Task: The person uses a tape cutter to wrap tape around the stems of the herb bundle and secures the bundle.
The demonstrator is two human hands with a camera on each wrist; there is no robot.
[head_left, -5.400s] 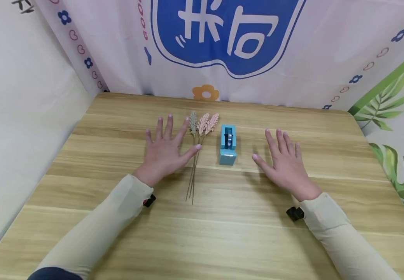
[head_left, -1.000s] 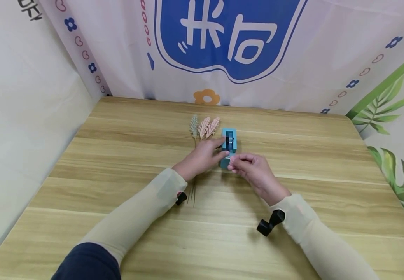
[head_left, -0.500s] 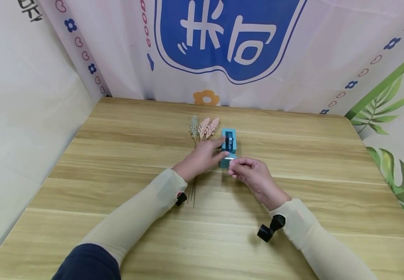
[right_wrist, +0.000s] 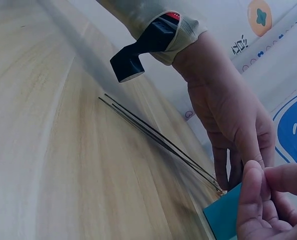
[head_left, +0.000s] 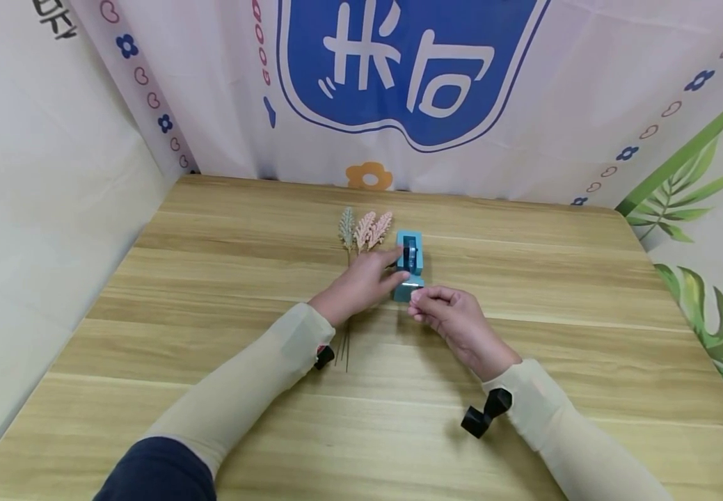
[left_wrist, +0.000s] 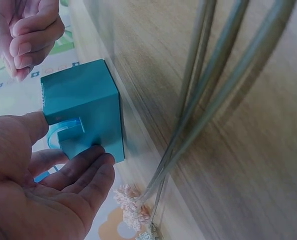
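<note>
A blue tape dispenser point(head_left: 416, 236) with a clear roll in it stands on the wooden table. My left hand point(head_left: 361, 284) holds it from the left, thumb by the cutter end and fingers along its side, as the left wrist view shows on the blue body point(left_wrist: 83, 95). At the cutter, my right hand point(head_left: 458, 320) pinches the end of the clear tape between thumb and forefinger; the tape itself is barely visible. Under my left hand and wrist lie artificial flower sprigs, one grey-green point(head_left: 347, 226) and two pink point(head_left: 366, 228), with thin stems point(left_wrist: 203, 90) partly hidden.
The wooden tabletop point(head_left: 242, 229) ends at a hanging printed cloth point(head_left: 236, 104) at the back. A white wall covering point(head_left: 35, 174) borders the left side. Black wrist cameras point(head_left: 485, 412) stick out below both cuffs.
From resting spread apart on either side, both hands have come together at the tape dispenser. Over the last second, my right hand has drawn back very slightly toward me; the left stays still.
</note>
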